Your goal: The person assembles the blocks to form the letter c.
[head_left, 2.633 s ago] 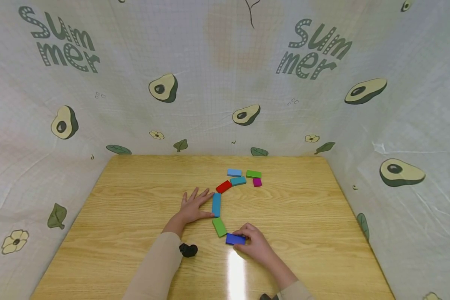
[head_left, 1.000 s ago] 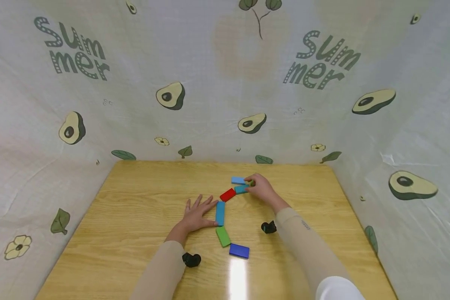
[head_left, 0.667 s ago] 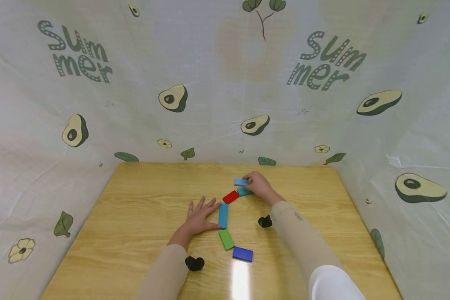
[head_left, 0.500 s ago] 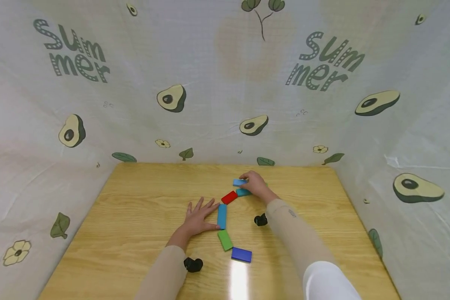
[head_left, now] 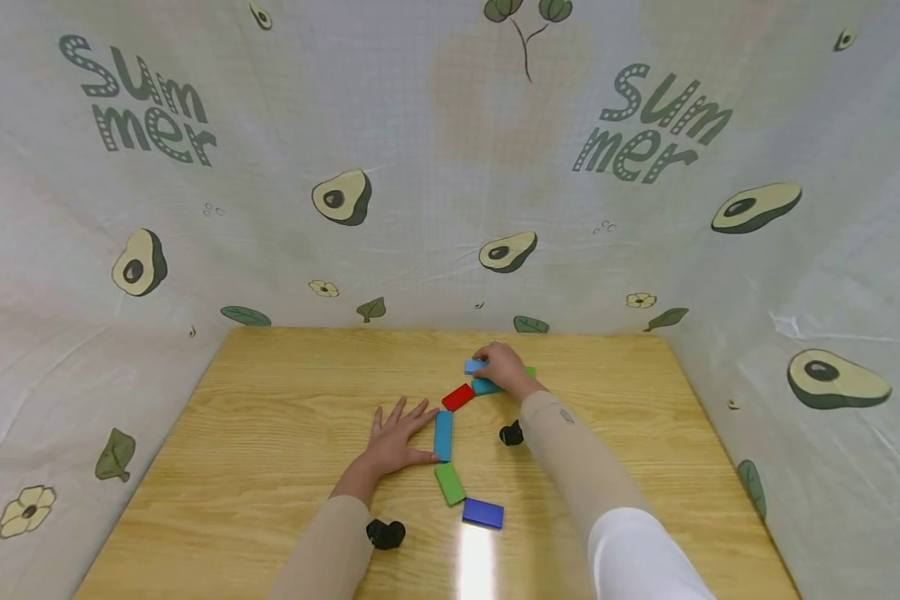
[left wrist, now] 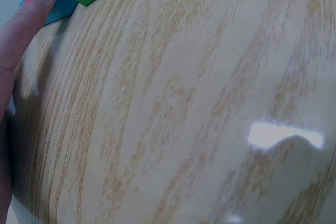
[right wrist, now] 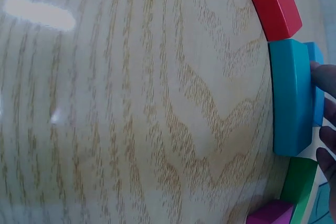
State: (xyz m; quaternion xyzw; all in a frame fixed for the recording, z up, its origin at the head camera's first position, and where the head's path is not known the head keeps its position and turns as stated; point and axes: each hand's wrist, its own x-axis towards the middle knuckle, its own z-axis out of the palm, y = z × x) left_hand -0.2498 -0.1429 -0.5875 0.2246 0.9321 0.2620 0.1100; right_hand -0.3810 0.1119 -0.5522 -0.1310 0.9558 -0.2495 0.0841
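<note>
A: What has the right hand (head_left: 504, 367) got?

B: The light blue block (head_left: 470, 367). Thumb on its near side, fingers curled over behind; it looks like a narrow pinch, though the hand covers the block's right end.

A: Where does that block sit?

B: On the table (head_left: 292, 392), by the look of it, just behind the teal block (head_left: 483, 387). Whether those two touch, I can't tell.

A: And the left hand (head_left: 392, 446)?

B: Fingers spread wide, nothing gripped. Thumb and forefinger touch the blue block (head_left: 443, 436) near its two ends, as if steadying it.

A: So which step is this?

B: Taking hold of a loose piece, I'd say. Out in front, the dark blue block (head_left: 483, 513), green block (head_left: 449, 483), blue, red block (head_left: 458, 397) and teal lie end to end in a bend.

A: What does the next move call for?

B: A firm pinch and a lift that doesn't nudge the teal one. Care on the right, too: a second green block (right wrist: 301, 187) and a purple block (right wrist: 270, 213) lie close by there.
</note>
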